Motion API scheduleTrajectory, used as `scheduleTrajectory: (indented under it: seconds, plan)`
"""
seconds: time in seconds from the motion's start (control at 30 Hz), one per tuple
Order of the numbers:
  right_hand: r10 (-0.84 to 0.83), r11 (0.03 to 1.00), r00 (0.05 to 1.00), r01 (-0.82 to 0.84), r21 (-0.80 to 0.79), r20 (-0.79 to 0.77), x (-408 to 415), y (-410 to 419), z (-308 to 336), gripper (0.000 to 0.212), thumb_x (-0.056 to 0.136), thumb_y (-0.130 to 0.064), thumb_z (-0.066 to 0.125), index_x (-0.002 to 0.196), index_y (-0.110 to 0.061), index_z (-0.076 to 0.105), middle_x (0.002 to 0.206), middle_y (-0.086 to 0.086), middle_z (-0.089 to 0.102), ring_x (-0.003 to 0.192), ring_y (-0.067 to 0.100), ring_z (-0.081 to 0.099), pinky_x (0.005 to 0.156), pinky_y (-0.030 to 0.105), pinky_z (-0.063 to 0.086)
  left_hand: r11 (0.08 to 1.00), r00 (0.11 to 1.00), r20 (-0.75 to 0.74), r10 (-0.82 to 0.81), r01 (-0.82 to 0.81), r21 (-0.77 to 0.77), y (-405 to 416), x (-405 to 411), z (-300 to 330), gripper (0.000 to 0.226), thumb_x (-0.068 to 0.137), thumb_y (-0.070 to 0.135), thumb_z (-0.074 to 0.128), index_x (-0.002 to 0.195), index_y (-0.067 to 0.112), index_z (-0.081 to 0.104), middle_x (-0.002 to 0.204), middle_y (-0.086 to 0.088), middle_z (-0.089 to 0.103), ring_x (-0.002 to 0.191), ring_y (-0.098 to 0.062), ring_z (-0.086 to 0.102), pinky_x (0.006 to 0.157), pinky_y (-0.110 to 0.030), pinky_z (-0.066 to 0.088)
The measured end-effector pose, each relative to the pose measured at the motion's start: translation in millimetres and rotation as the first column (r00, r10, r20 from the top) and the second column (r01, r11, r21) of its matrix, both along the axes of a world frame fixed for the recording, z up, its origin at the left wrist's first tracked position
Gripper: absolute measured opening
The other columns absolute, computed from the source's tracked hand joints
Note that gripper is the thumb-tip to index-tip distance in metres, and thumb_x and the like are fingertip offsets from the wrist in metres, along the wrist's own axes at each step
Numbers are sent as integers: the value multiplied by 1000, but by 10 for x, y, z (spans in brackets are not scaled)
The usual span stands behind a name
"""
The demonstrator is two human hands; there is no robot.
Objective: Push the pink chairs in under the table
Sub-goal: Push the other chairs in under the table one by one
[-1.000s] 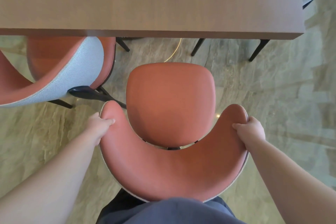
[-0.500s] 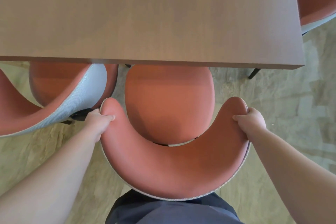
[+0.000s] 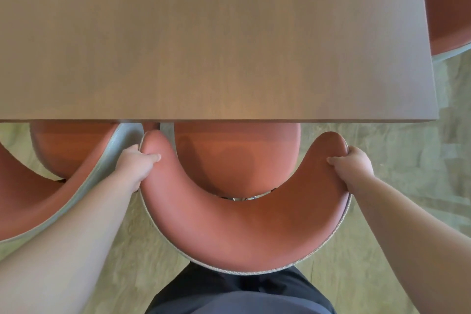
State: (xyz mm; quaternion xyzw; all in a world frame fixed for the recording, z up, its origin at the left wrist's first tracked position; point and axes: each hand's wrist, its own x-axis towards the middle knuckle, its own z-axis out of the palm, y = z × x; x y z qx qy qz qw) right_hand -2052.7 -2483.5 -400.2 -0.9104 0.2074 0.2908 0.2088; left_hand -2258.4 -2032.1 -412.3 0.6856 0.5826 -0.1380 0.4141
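Note:
A pink chair (image 3: pixel 242 232) with a curved backrest stands directly below me, the front of its seat hidden under the brown wooden table (image 3: pixel 216 38). My left hand (image 3: pixel 136 163) grips the left tip of the backrest, thumb on top. My right hand (image 3: pixel 353 164) grips the right tip the same way. A second pink chair (image 3: pixel 51 194) with a grey outer shell stands at the left, its seat partly under the table, its backrest close against my left hand.
A third pink chair (image 3: pixel 448 7) shows past the table's right end. The floor (image 3: pixel 413 186) is beige marbled stone, open to the right of the chair. My dark trousers (image 3: pixel 242 293) are right behind the backrest.
The chair has slid forward with both hands on it; its seat front now lies under the table edge. The table fills more of the view.

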Motion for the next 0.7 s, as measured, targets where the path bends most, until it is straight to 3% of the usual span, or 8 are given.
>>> scheduleTrajectory:
  seconds: [0.07,0.27,0.33,0.4,0.53,0.6,0.7]
  plan:
    - [-3,1000,1000,3,-6,0,61,14,-36,26,84,-25,74,103,-12,61,92,8,68,84,33,66,80,45,58,1000,1000,-10,-2,2,-9,53,89,-16,55,86,18,80,134,4,59,125,-18,70,104,-38,69,93,-48,57]
    - [-7,1000,1000,7,-3,-5,88,86,-57,25,84,-26,72,100,-12,60,89,7,67,78,30,65,74,41,56,1000,1000,-19,-1,1,-12,200,193,-3,49,86,15,79,129,0,60,122,-22,70,101,-40,71,89,-49,58]
    - [-2,1000,1000,2,-3,-3,55,110,-74,24,84,-26,72,99,-13,59,89,7,66,77,28,64,70,39,53,1000,1000,-22,-1,1,-11,225,161,9,38,87,15,79,120,4,63,118,-20,71,97,-38,71,85,-46,57]
    - [15,1000,1000,-15,-4,-6,22,151,-86,23,84,-27,72,97,-14,58,88,5,66,76,27,63,68,37,50,1000,999,-32,0,0,13,245,84,22,20,87,15,79,96,12,62,105,-16,71,89,-35,70,79,-43,56]
    - [28,999,1000,-28,18,2,50,304,-84,22,84,-26,72,96,-14,58,86,4,65,78,29,64,70,38,51,999,999,-30,23,-22,35,331,-42,15,23,86,18,80,93,9,60,92,-10,70,78,-32,67,67,-36,51]
    - [36,999,999,-36,18,6,109,384,-85,23,85,-26,73,97,-14,58,84,2,63,81,31,64,71,37,49,998,999,-2,49,-49,30,376,-41,-3,28,86,18,80,84,14,53,83,-2,64,68,-21,61,59,-29,45]
    - [43,999,999,-43,13,12,156,426,-101,23,85,-26,73,97,-14,58,82,0,61,81,32,63,71,37,47,998,998,19,55,-55,28,402,-28,-43,29,86,18,80,80,19,52,82,0,63,67,-18,60,58,-27,44]
